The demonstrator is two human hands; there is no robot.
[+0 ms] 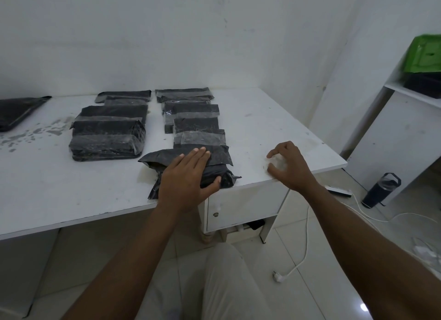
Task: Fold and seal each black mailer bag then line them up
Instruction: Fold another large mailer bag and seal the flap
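Note:
A folded black mailer bag (222,157) lies near the front edge of the white table (47,188). My left hand (187,179) presses flat on it, fingers straight and thumb against its near side. My right hand (290,167) hovers just right of it over the table's corner, fingers curled around a clear, blurred piece that looks like tape (278,163). Behind the bag, several taped black mailer bags lie in two columns, a left column (108,133) and a right column (195,119).
An unsealed black bag (16,112) lies at the table's far left. A white shelf (410,93) with a green-lidded box (423,54) stands at right. On the floor are a dark bottle (379,189), a white cable with plug (303,255), and my knee (229,279).

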